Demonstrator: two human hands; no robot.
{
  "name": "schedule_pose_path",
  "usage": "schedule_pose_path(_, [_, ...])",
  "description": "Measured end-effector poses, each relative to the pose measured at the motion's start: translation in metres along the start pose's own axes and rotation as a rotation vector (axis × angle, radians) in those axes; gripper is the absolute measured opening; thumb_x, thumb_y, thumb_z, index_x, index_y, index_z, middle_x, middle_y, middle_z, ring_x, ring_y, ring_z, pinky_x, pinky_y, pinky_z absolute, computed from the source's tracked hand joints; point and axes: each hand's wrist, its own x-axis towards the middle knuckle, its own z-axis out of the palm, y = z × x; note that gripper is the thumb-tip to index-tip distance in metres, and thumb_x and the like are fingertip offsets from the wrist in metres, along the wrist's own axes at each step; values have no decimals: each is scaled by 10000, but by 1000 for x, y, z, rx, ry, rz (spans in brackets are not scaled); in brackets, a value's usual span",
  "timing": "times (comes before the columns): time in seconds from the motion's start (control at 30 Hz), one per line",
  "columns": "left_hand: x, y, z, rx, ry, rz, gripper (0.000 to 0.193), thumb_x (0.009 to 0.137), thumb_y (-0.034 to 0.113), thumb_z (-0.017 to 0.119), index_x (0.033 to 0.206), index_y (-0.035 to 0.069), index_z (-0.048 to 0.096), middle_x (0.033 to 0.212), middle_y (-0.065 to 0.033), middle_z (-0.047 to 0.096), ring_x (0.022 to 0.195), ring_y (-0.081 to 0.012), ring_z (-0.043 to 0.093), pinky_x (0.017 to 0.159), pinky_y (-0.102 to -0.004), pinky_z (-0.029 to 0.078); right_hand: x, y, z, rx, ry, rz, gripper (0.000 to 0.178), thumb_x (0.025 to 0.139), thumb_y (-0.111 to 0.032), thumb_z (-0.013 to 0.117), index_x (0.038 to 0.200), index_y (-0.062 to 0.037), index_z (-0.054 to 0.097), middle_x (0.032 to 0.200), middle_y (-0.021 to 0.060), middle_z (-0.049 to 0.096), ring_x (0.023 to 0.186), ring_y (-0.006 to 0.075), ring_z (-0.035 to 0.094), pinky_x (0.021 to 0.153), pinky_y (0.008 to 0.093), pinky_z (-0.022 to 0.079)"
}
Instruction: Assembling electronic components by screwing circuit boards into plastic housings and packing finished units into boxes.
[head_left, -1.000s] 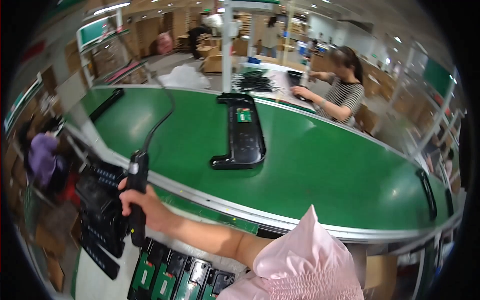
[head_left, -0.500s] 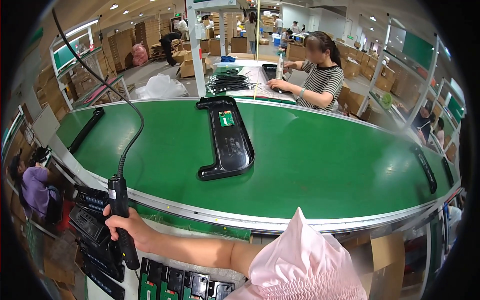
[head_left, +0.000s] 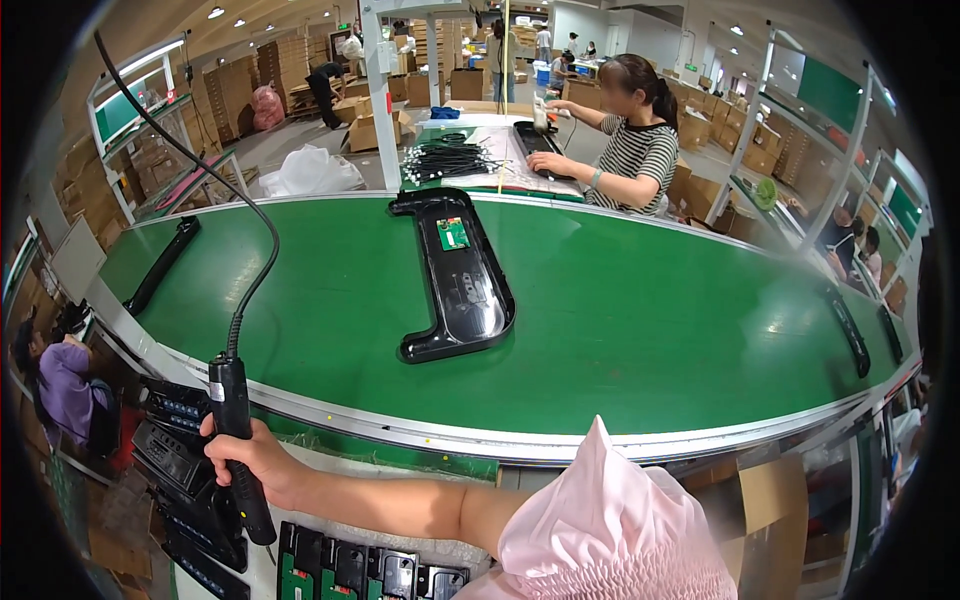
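Note:
A black electric screwdriver [head_left: 230, 400] stands almost upright in my right hand [head_left: 252, 462], at the left over the workbench. My fingers are wrapped round its body, and a dark cable [head_left: 268, 250] rises from its top. Below and beside that hand lie several small black housings with green circuit boards [head_left: 300, 580]. To its left is a stack of black panels [head_left: 180, 460]. On the green conveyor belt [head_left: 620, 320] ahead lies a large black curved housing [head_left: 465, 295] with a green circuit board [head_left: 453, 233] inside. My left hand is out of view.
The belt's metal edge [head_left: 440, 440] runs between the bench and the belt. Long black bars lie at the belt's left end [head_left: 165, 262] and right end [head_left: 850, 338]. Across the belt, a co-worker [head_left: 645, 140] handles a black housing beside a bundle of black cables [head_left: 450, 160]. Cardboard [head_left: 770, 500] stands at lower right.
The surroundings have shifted slightly leftward in view. My right hand keeps its grip on the screwdriver, barely moving. The co-worker's far hand has moved left and up with a pale tool.

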Motion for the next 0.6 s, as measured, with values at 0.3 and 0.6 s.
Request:
schedule_pose_path(0.3, [2, -19, 15, -502, -70, -210, 144, 839, 73, 465, 939, 8, 546, 873, -126, 560, 734, -207, 519, 599, -271, 436, 0, 5, 3, -45, -15, 10, 225, 731, -109, 557, 931, -64, 464, 586, 23, 454, 517, 106, 439, 525, 253, 381])
schedule_pose_path(0.6, [11, -40, 40, -1007, -170, -394, 146, 875, 83, 460, 986, 31, 541, 909, -98, 558, 744, -159, 522, 589, -227, 446, -16, 1, 13, -213, -122, 10, 311, 747, -117, 579, 1024, -44, 459, 629, 12, 476, 576, 96, 468, 559, 244, 386])
